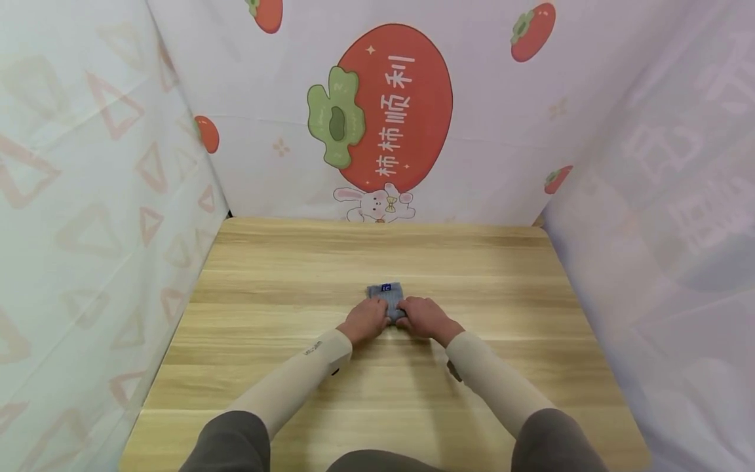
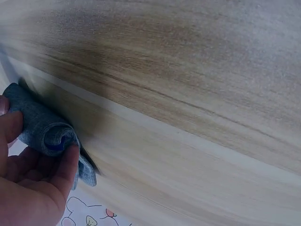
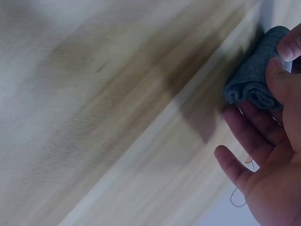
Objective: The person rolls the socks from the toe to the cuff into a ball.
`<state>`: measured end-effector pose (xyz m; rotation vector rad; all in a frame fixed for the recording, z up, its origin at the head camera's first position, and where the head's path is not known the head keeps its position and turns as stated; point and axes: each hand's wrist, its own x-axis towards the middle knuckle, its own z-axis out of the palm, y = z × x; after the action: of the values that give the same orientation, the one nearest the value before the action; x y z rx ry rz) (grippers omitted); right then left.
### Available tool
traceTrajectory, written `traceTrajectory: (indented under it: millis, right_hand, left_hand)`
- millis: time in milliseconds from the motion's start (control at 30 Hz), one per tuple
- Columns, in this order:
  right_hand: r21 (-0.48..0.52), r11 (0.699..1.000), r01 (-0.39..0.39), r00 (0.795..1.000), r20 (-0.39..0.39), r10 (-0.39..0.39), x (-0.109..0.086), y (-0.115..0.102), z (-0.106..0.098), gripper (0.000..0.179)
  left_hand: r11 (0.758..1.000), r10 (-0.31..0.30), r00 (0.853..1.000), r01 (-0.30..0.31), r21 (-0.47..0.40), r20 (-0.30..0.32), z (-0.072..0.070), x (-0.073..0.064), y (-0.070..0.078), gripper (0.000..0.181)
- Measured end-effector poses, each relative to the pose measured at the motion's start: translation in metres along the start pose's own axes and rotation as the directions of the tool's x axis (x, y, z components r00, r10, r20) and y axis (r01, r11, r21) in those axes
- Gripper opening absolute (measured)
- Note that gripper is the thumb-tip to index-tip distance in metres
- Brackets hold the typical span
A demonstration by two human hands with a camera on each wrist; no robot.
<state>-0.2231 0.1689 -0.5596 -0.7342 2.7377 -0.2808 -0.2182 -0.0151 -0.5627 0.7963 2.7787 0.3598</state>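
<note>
A blue-grey knit sock [image 1: 387,300] lies on the wooden table, its near part rolled up and its far flat end showing a dark blue label. At the roll's left end, my left hand [image 1: 366,319] grips it between thumb and fingers. My right hand [image 1: 426,317] pinches the other end, thumb on the near side. In the left wrist view, the spiral end of the rolled sock [image 2: 42,122] shows, with a short flap hanging past the fingers. The right wrist view has the layered end of the sock [image 3: 256,70] between the thumb and fingers, with one finger extended away.
The wood-grain table [image 1: 283,262] extends around both hands. A white cloth backdrop [image 1: 489,131] with printed persimmons rises at the table's back edge. Patterned cloth sides [image 1: 88,196] stand at left and right.
</note>
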Motion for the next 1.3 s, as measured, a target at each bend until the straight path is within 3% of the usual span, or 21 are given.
traceTrajectory:
  millis: [367, 533, 700, 800, 867, 1000, 1033, 1133, 1300]
  right_hand:
    - [0.07, 0.998, -0.002, 0.999, 0.048, -0.002, 0.006, 0.0, -0.008, 0.018]
    - [0.062, 0.998, 0.003, 0.997, 0.076, -0.008, 0.01, 0.001, -0.01, 0.016]
    - [0.035, 0.999, 0.019, 0.996, 0.087, -0.022, 0.016, 0.002, -0.01, 0.019]
    - [0.033, 0.999, 0.008, 0.996, 0.09, -0.011, 0.018, 0.002, -0.008, 0.022]
    - [0.034, 0.999, -0.005, 0.996, 0.092, 0.002, 0.018, 0.002, -0.007, 0.023]
    - [0.05, 0.998, -0.033, 0.997, 0.074, 0.029, 0.019, -0.003, -0.008, 0.007]
    - [0.06, 0.997, -0.044, 0.997, 0.067, 0.04, 0.019, -0.004, -0.009, 0.011]
    - [0.091, 0.993, -0.071, 0.996, 0.055, 0.066, 0.02, -0.006, -0.011, 0.02]
    - [0.103, 0.99, -0.096, 0.994, 0.065, 0.09, 0.021, -0.005, -0.012, 0.008]
  left_hand:
    - [0.998, -0.032, 0.999, 0.034, -0.044, 0.039, 0.004, 0.0, 0.001, 0.035]
    - [0.999, -0.041, 0.998, 0.042, -0.012, 0.047, 0.001, 0.002, 0.002, 0.031]
    - [0.992, 0.056, 0.997, -0.062, 0.113, 0.049, -0.002, 0.007, -0.004, 0.028]
    - [0.961, 0.154, 0.987, -0.158, 0.227, 0.037, -0.001, 0.011, -0.009, 0.026]
    - [0.95, 0.18, 0.984, -0.176, 0.257, 0.011, 0.001, 0.013, -0.012, 0.026]
    - [0.963, 0.15, 0.988, -0.136, 0.233, -0.041, 0.0, 0.015, -0.009, 0.025]
    - [0.968, 0.133, 0.99, -0.118, 0.222, -0.051, -0.001, 0.015, -0.007, 0.025]
    - [0.982, 0.086, 0.995, -0.077, 0.173, -0.042, -0.004, 0.016, -0.003, 0.026]
    - [0.999, 0.014, 0.999, -0.012, 0.049, -0.044, -0.004, 0.016, -0.001, 0.035]
